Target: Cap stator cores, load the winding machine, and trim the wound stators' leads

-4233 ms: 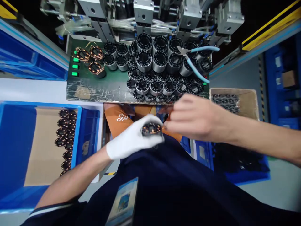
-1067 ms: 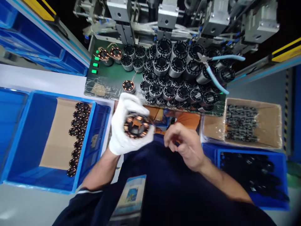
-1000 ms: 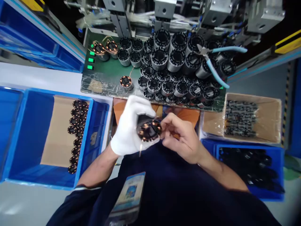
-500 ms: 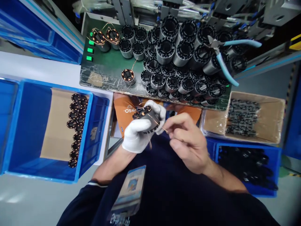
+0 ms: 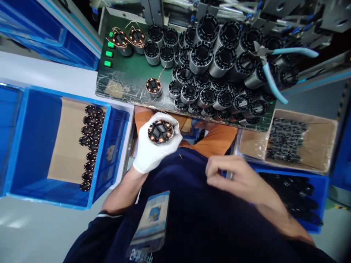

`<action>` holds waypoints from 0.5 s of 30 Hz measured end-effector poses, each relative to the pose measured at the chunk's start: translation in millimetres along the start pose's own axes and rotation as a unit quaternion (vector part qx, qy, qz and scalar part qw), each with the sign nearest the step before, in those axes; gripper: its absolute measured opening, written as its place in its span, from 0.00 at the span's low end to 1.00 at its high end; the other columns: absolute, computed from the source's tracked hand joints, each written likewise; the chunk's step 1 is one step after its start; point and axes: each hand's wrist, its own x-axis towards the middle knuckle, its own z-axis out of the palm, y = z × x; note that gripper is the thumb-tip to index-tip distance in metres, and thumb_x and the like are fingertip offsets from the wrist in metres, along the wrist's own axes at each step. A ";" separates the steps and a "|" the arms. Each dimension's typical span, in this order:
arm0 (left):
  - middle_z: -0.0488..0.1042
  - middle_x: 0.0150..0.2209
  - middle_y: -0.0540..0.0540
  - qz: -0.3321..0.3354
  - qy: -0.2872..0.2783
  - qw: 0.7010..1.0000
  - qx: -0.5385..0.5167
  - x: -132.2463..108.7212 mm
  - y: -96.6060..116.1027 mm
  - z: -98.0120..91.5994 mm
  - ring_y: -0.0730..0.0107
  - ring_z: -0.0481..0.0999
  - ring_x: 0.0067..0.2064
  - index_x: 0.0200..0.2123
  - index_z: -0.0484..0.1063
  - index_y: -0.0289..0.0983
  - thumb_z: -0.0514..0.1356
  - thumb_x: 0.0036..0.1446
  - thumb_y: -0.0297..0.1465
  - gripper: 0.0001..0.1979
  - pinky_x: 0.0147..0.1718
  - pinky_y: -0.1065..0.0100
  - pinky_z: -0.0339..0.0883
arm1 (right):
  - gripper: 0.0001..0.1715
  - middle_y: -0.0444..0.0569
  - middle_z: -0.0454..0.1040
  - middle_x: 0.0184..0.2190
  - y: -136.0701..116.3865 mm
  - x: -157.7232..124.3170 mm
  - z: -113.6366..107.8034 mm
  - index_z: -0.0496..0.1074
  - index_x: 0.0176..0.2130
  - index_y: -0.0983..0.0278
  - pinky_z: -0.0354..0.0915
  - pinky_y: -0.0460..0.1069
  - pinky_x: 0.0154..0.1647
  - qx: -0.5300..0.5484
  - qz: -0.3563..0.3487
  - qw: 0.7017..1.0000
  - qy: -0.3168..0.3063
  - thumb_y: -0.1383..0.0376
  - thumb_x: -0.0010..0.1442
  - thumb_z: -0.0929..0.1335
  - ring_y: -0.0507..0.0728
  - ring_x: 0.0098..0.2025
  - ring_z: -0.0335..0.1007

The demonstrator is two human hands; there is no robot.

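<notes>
My left hand [image 5: 148, 157], in a white glove, is wrapped around a wound motor stator [image 5: 161, 132]. The stator's open end faces up, with copper coils round a black slotted core. Thin copper wire stands out at its top edge. Bare and curled, my right hand [image 5: 233, 177] hangs in front of the dark shirt, apart from the stator. Its fingertips are turned under, so what they hold, if anything, is hidden. A short bit of copper wire [image 5: 180, 156] shows between the hands; where it leads cannot be made out.
Unwound stators [image 5: 201, 58] crowd the green bench [image 5: 128, 73], with blue-handled cutters [image 5: 270, 65] lying on top. Three wound stators, including one near the front edge [image 5: 153, 86], stand at left. A blue bin [image 5: 35, 146] holds wound stators; a carton [image 5: 315, 142] and dark-filled bin [image 5: 318, 223] flank the right.
My right hand has let go of the wire near the stator, or drawn along it, and moved right and down. My left hand has turned the stator's coil end upward and shifted slightly left.
</notes>
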 end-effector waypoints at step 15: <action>0.85 0.47 0.49 0.064 -0.033 0.987 0.146 -42.8 14.6 17.9 0.57 0.91 0.44 0.66 0.65 0.45 0.78 0.51 0.30 0.42 0.49 0.56 0.87 | 0.10 0.42 0.76 0.33 -17.3 73.4 18.7 0.77 0.38 0.61 0.64 0.49 0.32 -0.087 -0.175 0.944 0.265 0.65 0.74 0.76 0.51 0.31 0.69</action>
